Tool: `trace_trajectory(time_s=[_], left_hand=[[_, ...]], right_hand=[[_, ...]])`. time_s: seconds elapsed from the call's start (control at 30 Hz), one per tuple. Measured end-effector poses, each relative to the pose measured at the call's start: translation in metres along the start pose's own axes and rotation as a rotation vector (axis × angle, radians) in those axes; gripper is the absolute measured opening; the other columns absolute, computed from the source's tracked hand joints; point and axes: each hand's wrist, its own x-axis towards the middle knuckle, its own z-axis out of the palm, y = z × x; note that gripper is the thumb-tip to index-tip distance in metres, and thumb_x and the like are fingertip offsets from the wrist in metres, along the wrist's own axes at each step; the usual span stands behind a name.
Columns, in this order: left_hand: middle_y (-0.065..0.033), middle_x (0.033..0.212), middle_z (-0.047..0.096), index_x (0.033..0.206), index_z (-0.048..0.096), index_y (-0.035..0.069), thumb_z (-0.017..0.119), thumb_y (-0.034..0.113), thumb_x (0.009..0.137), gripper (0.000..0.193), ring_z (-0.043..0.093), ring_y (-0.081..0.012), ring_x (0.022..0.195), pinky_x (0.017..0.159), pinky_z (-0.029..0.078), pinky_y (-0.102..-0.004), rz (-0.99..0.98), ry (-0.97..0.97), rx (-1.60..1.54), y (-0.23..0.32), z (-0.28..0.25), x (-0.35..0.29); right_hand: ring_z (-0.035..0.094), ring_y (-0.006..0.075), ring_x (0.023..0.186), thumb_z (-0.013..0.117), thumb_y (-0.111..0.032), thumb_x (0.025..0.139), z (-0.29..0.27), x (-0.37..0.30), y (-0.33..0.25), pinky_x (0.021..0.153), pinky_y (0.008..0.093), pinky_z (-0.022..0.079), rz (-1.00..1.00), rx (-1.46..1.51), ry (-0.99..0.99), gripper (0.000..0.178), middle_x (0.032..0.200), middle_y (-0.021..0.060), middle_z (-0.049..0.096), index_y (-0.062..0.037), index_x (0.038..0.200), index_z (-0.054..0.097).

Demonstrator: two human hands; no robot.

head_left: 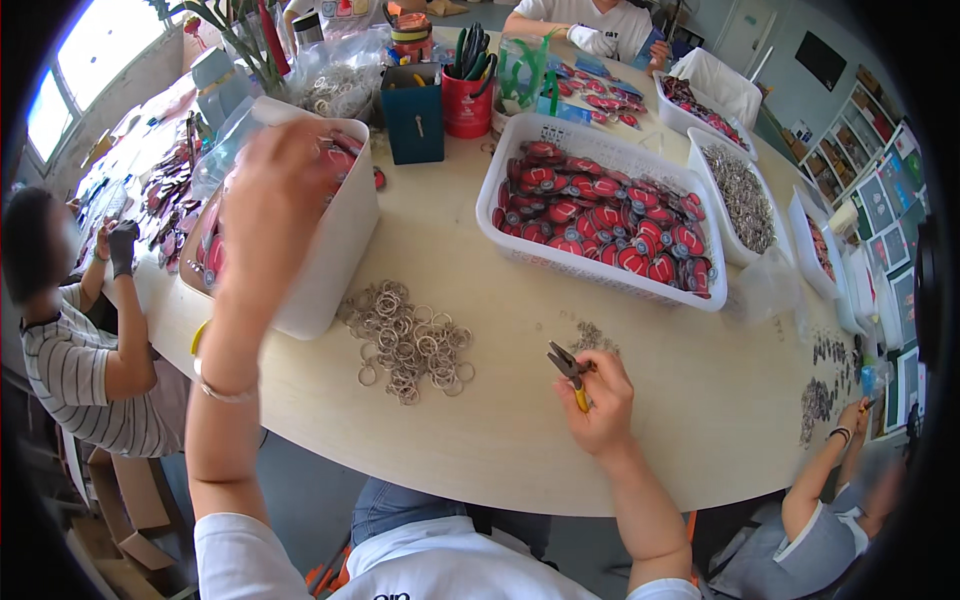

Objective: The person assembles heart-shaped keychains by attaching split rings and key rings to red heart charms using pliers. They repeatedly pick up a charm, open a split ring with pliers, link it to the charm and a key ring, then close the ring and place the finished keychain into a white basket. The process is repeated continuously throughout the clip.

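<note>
My left hand (275, 185), smeared by motion, is raised over a tall white bin (345, 235) of red-and-black oval pieces; its fingers do not show clearly. In my right hand (603, 405) is a pair of pliers (570, 372) with dark jaws and a yellow handle, the jaws pointing away from me. Just beyond the pliers lies a small pile of tiny metal rings (594, 337). Between my two arms, a heap of metal split rings (405, 340) is spread on the table.
A white basket (590, 277) full of red oval pieces stands ahead, with a tub of metal parts (740, 195) to its right. Behind the bin are a dark green box (412, 125) and a red tool holder (467, 105). Other people sit left, right and opposite.
</note>
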Motion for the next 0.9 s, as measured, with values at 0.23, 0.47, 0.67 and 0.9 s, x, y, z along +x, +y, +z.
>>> trace_trajectory(time_s=[0.23,0.47,0.67,0.9], left_hand=[[-0.0081,0.094,0.063,0.089,0.068,0.006,0.075,0.017,0.074,0.020,0.058,-0.0264,0.096,0.080,0.048,-0.0372,0.097,-0.900,-0.503,0.091,0.072,-0.043],[-0.0057,0.068,0.062,0.080,0.064,0.003,0.073,0.008,0.075,0.012,0.057,-0.0164,0.064,0.061,0.045,-0.0304,-0.211,-0.906,-1.072,0.082,0.104,-0.049],[-0.0031,0.082,0.064,0.086,0.060,0.002,0.067,0.014,0.087,0.014,0.055,-0.0087,0.071,0.061,0.043,-0.0228,-0.662,-0.861,-1.360,0.092,0.082,-0.046],[-0.0105,0.104,0.063,0.093,0.054,0.003,0.057,0.022,0.096,0.019,0.061,-0.0110,0.084,0.070,0.049,-0.0206,-0.929,-0.819,-1.885,0.110,0.080,-0.080]], right_hand=[[0.056,0.0284,0.077,0.074,-0.009,0.072,0.002,0.001,0.005,0.066,0.0366,0.045,0.019,0.019,0.026,0.020,0.089,0.0123,0.058,0.0020,0.067,0.058],[0.057,0.0275,0.076,0.073,-0.009,0.075,0.001,0.004,0.007,0.066,0.0351,0.046,0.129,0.094,0.085,0.016,0.089,0.0127,0.059,0.0025,0.072,0.062],[0.056,0.0284,0.084,0.073,-0.006,0.074,0.008,0.003,0.020,0.069,0.0370,0.046,0.297,0.008,0.092,0.013,0.093,0.0126,0.057,0.0023,0.077,0.064],[0.053,0.0313,0.096,0.074,-0.005,0.071,0.024,0.046,0.021,0.085,0.0412,0.043,0.190,-0.163,-0.131,0.016,0.098,0.0120,0.055,-0.0015,0.084,0.066]])
